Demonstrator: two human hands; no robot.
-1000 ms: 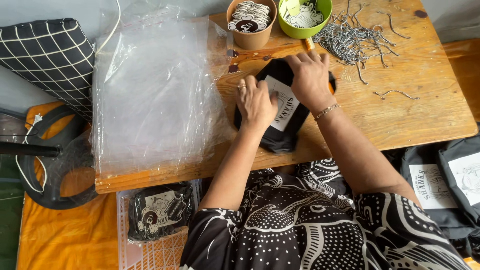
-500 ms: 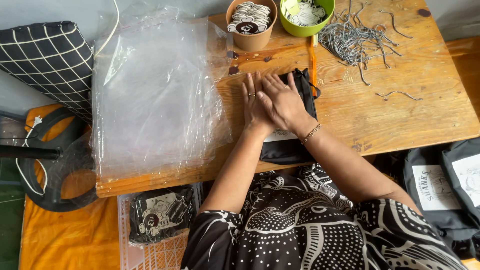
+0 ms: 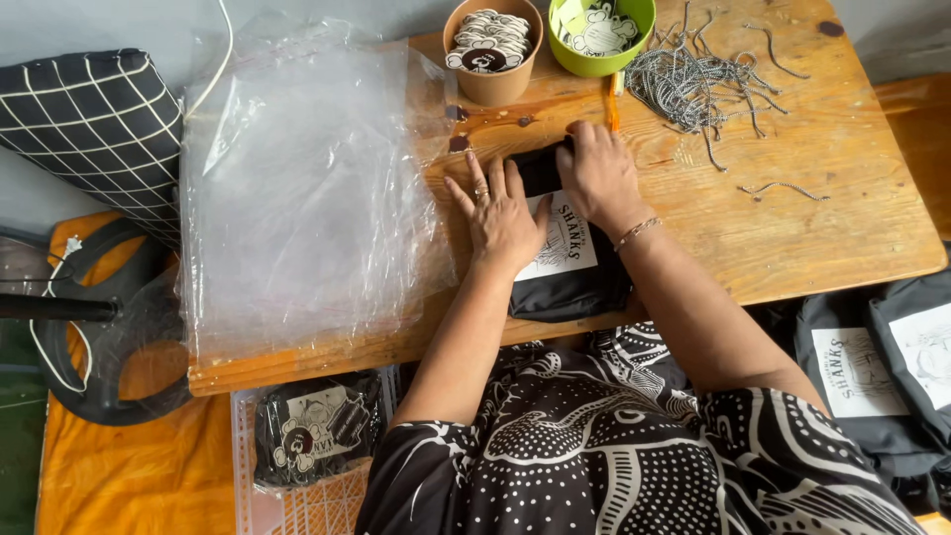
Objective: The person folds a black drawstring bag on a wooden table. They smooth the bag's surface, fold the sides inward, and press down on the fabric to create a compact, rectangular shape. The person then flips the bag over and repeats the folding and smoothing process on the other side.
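Note:
A folded black cloth bag [image 3: 573, 282] with a white printed patch lies on the wooden table [image 3: 792, 228] near its front edge. My left hand [image 3: 498, 216] rests flat on the bag's left side, fingers spread, a ring on one finger. At the bag's far edge my right hand [image 3: 598, 174] presses down with fingers curled over the fabric; a bracelet sits on that wrist.
A stack of clear plastic sleeves [image 3: 307, 188] covers the table's left half. At the back stand a brown cup of stickers [image 3: 492, 50], a green bowl of tags [image 3: 600, 35] and a heap of grey cords [image 3: 693, 79]. More black bags [image 3: 872, 367] lie at right, a packed one [image 3: 312, 426] below.
My hands have parted: the right one slid to the bag's far edge, the left one spread on its left side. The white printed patch now shows between them.

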